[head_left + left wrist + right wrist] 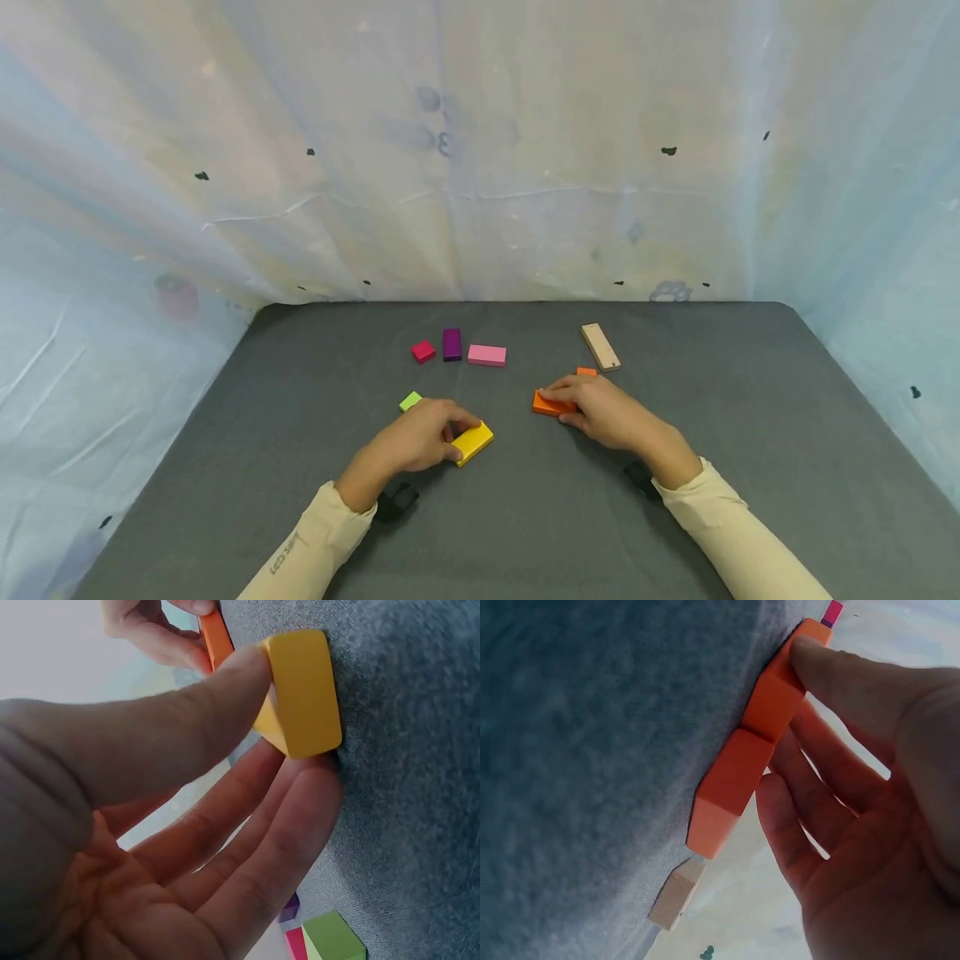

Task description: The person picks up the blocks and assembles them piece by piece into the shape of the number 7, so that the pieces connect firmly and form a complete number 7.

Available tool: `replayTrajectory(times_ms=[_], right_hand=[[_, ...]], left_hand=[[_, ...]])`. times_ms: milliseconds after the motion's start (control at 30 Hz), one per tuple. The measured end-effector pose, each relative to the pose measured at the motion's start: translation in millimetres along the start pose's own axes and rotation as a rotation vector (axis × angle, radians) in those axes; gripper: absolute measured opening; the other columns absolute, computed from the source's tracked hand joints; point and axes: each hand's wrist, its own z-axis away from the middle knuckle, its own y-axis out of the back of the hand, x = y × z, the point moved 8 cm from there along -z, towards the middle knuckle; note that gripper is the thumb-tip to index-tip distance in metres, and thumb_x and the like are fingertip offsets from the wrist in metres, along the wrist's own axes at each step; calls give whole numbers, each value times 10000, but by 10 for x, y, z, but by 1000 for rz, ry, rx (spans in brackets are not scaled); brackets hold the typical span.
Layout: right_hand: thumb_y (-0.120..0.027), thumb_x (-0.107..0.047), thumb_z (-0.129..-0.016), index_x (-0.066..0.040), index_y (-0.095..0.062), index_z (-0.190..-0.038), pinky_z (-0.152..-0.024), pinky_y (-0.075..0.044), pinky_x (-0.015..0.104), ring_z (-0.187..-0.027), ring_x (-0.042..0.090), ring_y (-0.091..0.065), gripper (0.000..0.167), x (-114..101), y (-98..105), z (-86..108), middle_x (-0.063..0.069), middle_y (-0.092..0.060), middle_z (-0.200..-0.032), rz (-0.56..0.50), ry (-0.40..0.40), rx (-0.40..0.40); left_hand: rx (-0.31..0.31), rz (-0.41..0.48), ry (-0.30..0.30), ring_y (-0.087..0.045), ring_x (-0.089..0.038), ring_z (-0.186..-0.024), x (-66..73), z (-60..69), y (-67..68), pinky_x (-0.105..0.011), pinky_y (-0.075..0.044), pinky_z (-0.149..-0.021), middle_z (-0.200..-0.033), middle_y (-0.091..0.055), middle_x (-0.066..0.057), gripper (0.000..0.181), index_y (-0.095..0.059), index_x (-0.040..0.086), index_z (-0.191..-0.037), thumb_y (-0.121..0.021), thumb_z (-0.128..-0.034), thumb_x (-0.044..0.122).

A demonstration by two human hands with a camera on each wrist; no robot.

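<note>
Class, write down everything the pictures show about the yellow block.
The yellow block is a smooth, plain oblong with slightly rounded corners, painted wood or plastic, hard to tell which. It lies diagonally in the head view, apparently resting on the grey surface, and the left hand pinches it between thumb and fingers.

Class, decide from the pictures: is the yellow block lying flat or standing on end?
Lying flat: in the head view, the yellow block shows its broad face upward, with a thin side below it.
</note>
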Motion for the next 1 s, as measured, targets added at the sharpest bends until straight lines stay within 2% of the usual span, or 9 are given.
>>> replayTrajectory(times_ms=[267, 533, 800, 1000], right_hand=[[-720, -75, -902, -78, -645, -1329, -954, -547, 428, -1169, 283, -636, 434, -22, 31, 34, 90, -646, -1310, 37, 9, -5], [-670, -161, -954, -85, -654, -1319, -954, -539, 432, -1155, 264, -644, 373, -35, 18, 6, 88, -661, -1295, 2, 22, 3], [-705, -128, -923, -98, -696, -1254, -923, -555, 412, -1094, 236, -668, 333, -40, 10, 0, 64, -698, -1223, 46, 33, 45], [-705, -128, -922, -105, -696, -1253, -918, -556, 412, -1084, 229, -672, 331, -48, 32, -7, 59, -702, -1216, 48, 35, 51]], left_hand=[[-27, 4, 25, -543, -107, -774, 29, -17, -28, -259, -501, -707, -1044, -684, -31, 488, -684, 114, -1287, -812, -817, 93], [-57, -19, -26, -558, -110, -785, 55, 75, -34, -226, -480, -674, -1030, -675, -24, 476, -665, 83, -1306, -766, -844, 28], [-40, -26, -44, -543, -100, -783, 99, 65, -70, -221, -473, -676, -1019, -681, -18, 460, -672, 100, -1297, -776, -849, 79], [-55, -52, -41, -539, -92, -764, 142, 55, -110, -222, -468, -687, -1014, -679, -7, 478, -660, 109, -1312, -785, -851, 133]])
